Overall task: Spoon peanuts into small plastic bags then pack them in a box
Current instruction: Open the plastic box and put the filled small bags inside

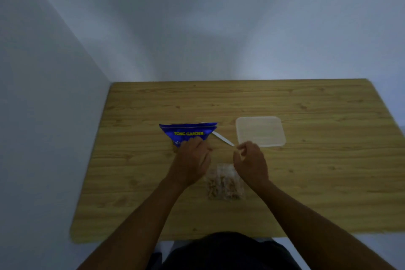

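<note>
Filled peanut bags [223, 182] lie nearest me on the desk [306, 182], between my wrists. My left hand [191, 160] pinches the blue Tong Garden packet [188, 132]; my right hand [249, 160] has its fingers [240, 149] curled at the spoon handle [222, 138], though I cannot tell if they grip it. A loose hold could spill peanuts short of the box [260, 131].

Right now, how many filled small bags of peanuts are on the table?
1. A small clear bag of peanuts lies on the table between the hands, near the front edge. The forearms could hide others.
</note>
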